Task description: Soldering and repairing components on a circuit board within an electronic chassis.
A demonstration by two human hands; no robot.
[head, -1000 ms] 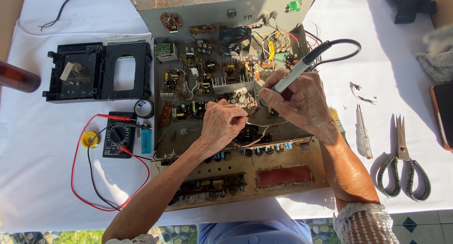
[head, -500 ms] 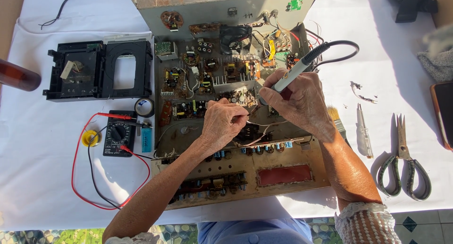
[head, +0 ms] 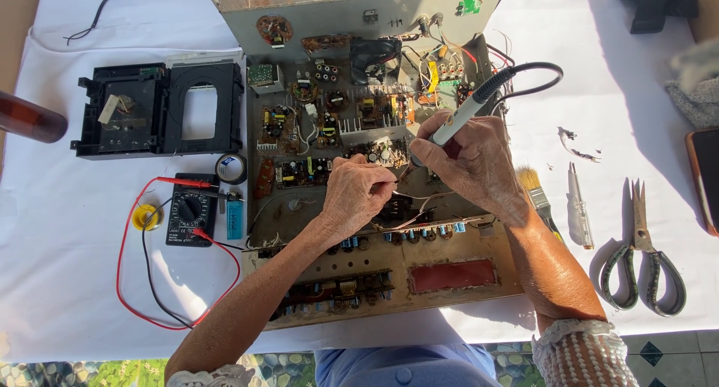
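1. On the far left I note the bottle (head: pixel 28 117) at the table edge, then the black drive frame (head: pixel 161 108). Both lie well apart from the work, and I leave them be.
2. Next comes the meter (head: pixel 190 218) with its red and black leads, tape roll (head: pixel 231 168) just above it, and a yellow solder spool (head: pixel 147 217) beside it. I'd keep those leads off the chassis.
3. My left hand (head: pixel 358 196) rests on the chassis (head: pixel 359 125), fingers pinched shut near the middle boards. It seems to hold a thin wire or solder, but I cannot tell which.
4. I'd brace that wrist on the metal so the pinch stays steady at the joint.
5. My right hand (head: pixel 475 162) is closed round the iron (head: pixel 468 111) like a pen, tip angled down toward the left fingertips; the tip itself is hidden.
6. I judge the risk is heat near those fingers, so touch briefly and lift straight off.
7. The iron's cord loops right over the boards; I'd mind it doesn't drag.
8. Further right lie a brush (head: pixel 536 194), a small screwdriver (head: pixel 578 207) and scissors (head: pixel 642 258), apart from both hands.
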